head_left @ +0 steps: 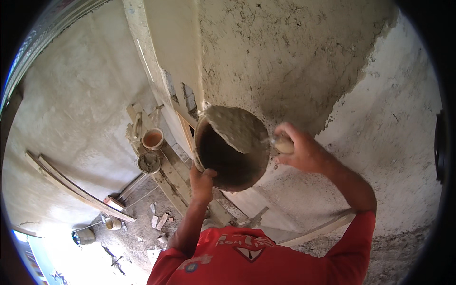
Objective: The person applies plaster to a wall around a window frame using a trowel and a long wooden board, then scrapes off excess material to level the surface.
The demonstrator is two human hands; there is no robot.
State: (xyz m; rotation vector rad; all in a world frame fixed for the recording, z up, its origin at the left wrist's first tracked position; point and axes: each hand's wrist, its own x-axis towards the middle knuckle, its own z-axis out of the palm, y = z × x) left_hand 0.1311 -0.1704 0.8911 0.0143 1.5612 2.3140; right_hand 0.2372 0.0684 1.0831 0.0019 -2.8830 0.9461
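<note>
My left hand (203,184) grips the near-left rim of a round bucket (259,173), which is tilted so that its dark inside shows. My right hand (306,149) is closed round the light handle of a trowel (284,144), to the right of the bucket. A thick load of grey mortar (237,126) covers the trowel's blade, which lies across the far part of the bucket's mouth. How much mortar is inside the bucket is too dark to tell.
Ahead rises a wall (285,57) with damp rough plaster and a paler area (389,104) at right. On the plank scaffold (173,183) at left stand a reddish-inside bucket (153,138), a mortar-filled bucket (149,162) and a float (137,125). Brick pieces (162,221) litter the floor below.
</note>
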